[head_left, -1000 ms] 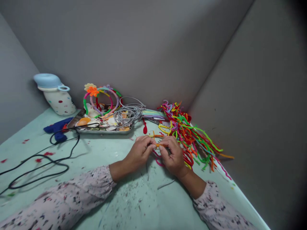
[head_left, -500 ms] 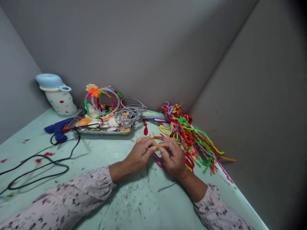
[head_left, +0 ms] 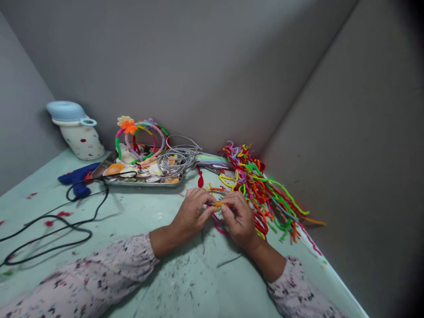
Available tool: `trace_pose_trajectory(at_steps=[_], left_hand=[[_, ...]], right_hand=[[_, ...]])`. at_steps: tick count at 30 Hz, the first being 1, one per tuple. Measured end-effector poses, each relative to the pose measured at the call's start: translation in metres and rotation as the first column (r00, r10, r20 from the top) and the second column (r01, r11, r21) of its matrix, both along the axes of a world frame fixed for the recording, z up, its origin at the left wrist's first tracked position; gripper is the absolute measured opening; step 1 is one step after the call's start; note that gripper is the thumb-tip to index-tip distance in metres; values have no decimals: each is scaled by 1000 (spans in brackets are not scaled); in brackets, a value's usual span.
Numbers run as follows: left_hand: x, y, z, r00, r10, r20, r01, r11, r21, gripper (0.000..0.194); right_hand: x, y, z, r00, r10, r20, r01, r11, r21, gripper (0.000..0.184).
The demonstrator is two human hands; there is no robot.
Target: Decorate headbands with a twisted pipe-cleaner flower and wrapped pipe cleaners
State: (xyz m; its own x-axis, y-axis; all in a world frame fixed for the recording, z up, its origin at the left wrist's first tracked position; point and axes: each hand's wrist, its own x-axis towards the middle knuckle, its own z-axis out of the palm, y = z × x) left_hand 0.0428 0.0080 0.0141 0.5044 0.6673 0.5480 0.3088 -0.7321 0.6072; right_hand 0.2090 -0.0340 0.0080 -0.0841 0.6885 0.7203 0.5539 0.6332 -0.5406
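Between my two hands is an orange pipe cleaner [head_left: 218, 204], pinched at its short visible stretch. My left hand [head_left: 192, 212] grips it from the left with thumb and forefinger. From the other side my right hand [head_left: 240, 218] pinches it too, the fingertips a small gap apart. Just beyond the fingers lies another orange piece [head_left: 212, 188], partly hidden by them. A pink pipe cleaner [head_left: 220, 229] curves below the hands on the table. To the right spreads a heap of colourful pipe cleaners [head_left: 261, 190].
A metal tray [head_left: 155, 185] holds shell-like pieces, flowered hoops [head_left: 128, 127] and a coil of grey wire [head_left: 179, 161]. At left are a blue glue gun [head_left: 77, 176], its black cable [head_left: 49, 243] and a white bottle with a blue lid [head_left: 82, 140]. Grey walls close in behind and right.
My left fingers have shifted slightly along the orange pipe cleaner, and more of it shows between the hands. The view has turned a little to the right.
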Motion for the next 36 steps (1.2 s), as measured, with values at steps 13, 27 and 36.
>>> trace_pose_trajectory(at_steps=[13, 27, 36], left_hand=[[-1, -5, 8, 998, -2, 67, 7, 998, -70, 14], [1, -4, 8, 974, -57, 219, 150, 887, -436, 16], [0, -5, 8, 969, -33, 243, 150, 863, -482, 20]], right_hand=[[2, -1, -3, 1000, -2, 6, 2, 1000, -8, 10], [3, 0, -1, 999, -23, 23, 24, 1000, -4, 10], [3, -1, -2, 1000, 1, 31, -2, 1000, 14, 13]])
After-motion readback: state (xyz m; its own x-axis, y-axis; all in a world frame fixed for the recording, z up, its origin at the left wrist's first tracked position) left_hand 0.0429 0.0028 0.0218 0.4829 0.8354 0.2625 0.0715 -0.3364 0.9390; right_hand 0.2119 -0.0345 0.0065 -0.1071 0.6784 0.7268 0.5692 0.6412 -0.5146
